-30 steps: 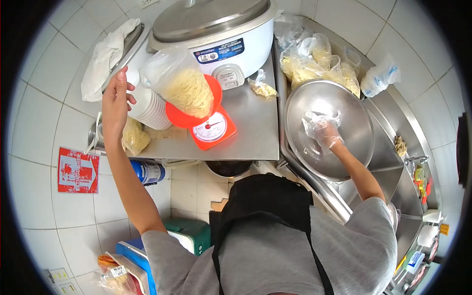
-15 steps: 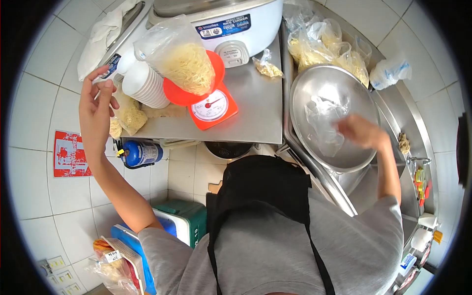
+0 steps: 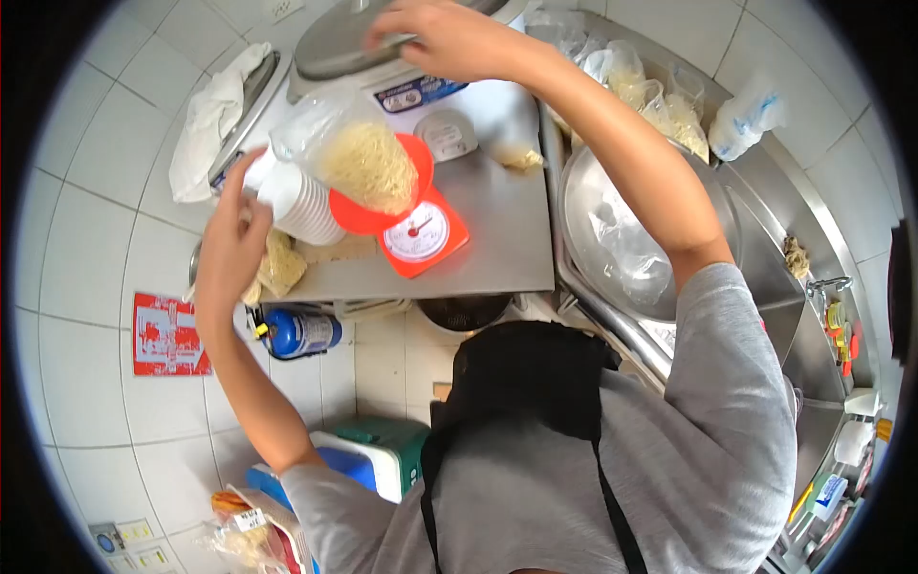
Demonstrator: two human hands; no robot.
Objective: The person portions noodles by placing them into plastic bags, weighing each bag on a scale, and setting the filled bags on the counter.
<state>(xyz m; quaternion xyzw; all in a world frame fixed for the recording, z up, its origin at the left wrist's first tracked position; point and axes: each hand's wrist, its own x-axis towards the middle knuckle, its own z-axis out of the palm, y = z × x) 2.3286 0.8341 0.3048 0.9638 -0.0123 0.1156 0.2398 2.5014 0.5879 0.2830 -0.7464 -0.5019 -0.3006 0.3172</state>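
My left hand [image 3: 232, 244] is at the left end of a stack of white cups [image 3: 311, 210], with thumb and index finger around the end cup. My right hand [image 3: 448, 40] is over the grey lid of the rice cooker [image 3: 335, 48]. Its fingers point left and are smeared by motion, so I cannot see whether they hold anything. Between the two hands, a clear bag of shredded pale food [image 3: 371, 172] rests in the red pan [image 3: 415, 158] of a kitchen scale [image 3: 419, 237]. A small bag [image 3: 519, 158] lies to the right on the counter.
A large metal bowl [image 3: 585, 206] stands over the sink at right, with a crumpled clear bag [image 3: 626, 253] in it. Several filled bags [image 3: 660, 105] are behind it. A blue extinguisher [image 3: 304, 332] is below the counter [image 3: 507, 258], and a green cooler [image 3: 406, 445] stands on the floor.
My right hand has swung up and left from the metal bowl to over the rice cooker. My left hand has moved in against the cups. The whole view has shifted slightly.
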